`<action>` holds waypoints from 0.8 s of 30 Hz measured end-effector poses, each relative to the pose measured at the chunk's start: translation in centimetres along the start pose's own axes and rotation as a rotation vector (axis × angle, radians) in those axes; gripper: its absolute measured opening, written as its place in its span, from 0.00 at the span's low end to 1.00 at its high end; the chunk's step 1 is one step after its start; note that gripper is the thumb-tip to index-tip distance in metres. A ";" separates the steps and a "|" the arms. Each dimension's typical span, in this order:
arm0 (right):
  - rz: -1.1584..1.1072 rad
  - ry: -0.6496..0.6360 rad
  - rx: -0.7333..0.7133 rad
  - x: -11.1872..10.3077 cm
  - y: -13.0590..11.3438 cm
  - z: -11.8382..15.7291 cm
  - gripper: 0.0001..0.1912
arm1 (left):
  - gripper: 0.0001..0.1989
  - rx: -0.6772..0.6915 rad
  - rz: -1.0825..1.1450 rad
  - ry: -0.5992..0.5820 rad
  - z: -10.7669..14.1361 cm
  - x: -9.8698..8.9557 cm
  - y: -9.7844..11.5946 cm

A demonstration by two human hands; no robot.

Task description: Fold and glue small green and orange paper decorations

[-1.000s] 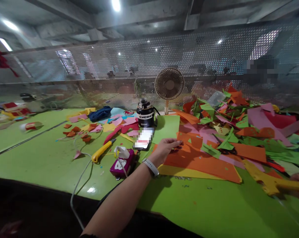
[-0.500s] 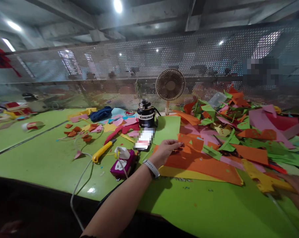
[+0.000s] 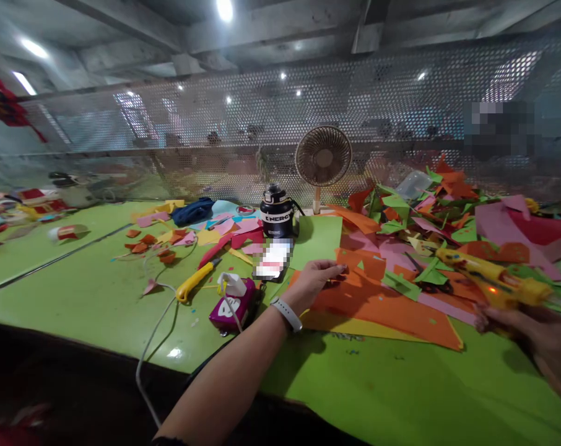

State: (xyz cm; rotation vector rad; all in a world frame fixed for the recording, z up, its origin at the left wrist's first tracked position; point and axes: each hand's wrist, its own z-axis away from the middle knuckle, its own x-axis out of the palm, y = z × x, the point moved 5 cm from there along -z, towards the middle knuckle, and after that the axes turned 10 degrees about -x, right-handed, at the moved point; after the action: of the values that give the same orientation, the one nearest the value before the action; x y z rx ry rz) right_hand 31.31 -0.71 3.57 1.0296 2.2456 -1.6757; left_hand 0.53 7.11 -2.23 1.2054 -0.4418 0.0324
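My left hand (image 3: 320, 279) is over the orange sheets, its fingers pinched together at the left edge of a small orange piece (image 3: 371, 266); whether that is felt or paper I cannot tell. Beneath it lies a larger orange sheet (image 3: 378, 310), with a yellow sheet (image 3: 373, 331) showing along its lower edge. At the right, my right hand (image 3: 529, 325) is wrapped round a yellow glue gun (image 3: 487, 272), raised above the scraps. Its nozzle points left and a small orange light glows on its side.
Colourful scraps (image 3: 438, 217) are heaped at the back right. A fan (image 3: 324, 156) and a black bottle (image 3: 277, 220) stand behind a phone (image 3: 273, 259). Left of my forearm are a purple power block (image 3: 234, 310) with a cable and a yellow-handled cutter (image 3: 194, 282).
My right hand has picked up the glue gun from the tabletop and turned its nozzle up and to the left. My left hand stays at the orange piece.
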 end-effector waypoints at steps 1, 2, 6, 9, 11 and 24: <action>-0.048 -0.024 0.005 1.0 -1.3 0.0 0.24 | 0.19 0.000 -0.003 0.001 0.1 0.0 0.0; -0.125 -0.068 0.025 2.0 -2.2 0.0 0.24 | 0.18 -0.001 -0.006 0.002 0.1 0.1 0.0; -0.372 -0.278 0.076 6.5 -4.6 0.0 0.24 | 0.16 -0.001 -0.013 0.002 0.3 0.2 0.1; -0.448 -0.332 0.028 8.7 -5.0 0.0 0.26 | 0.14 0.001 -0.008 0.003 0.4 0.3 0.1; -0.436 -0.336 0.027 9.5 -4.3 0.1 0.25 | 0.15 0.003 0.006 0.003 0.4 0.3 0.1; -0.518 -0.278 0.057 9.5 -4.8 1.8 0.22 | 0.13 -0.003 0.048 0.004 0.5 0.6 0.1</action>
State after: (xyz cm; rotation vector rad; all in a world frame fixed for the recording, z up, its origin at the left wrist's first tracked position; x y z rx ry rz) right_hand 20.76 1.12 1.95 0.1949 2.4088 -1.9284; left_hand 0.84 6.56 -1.75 1.1914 -0.4672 0.0755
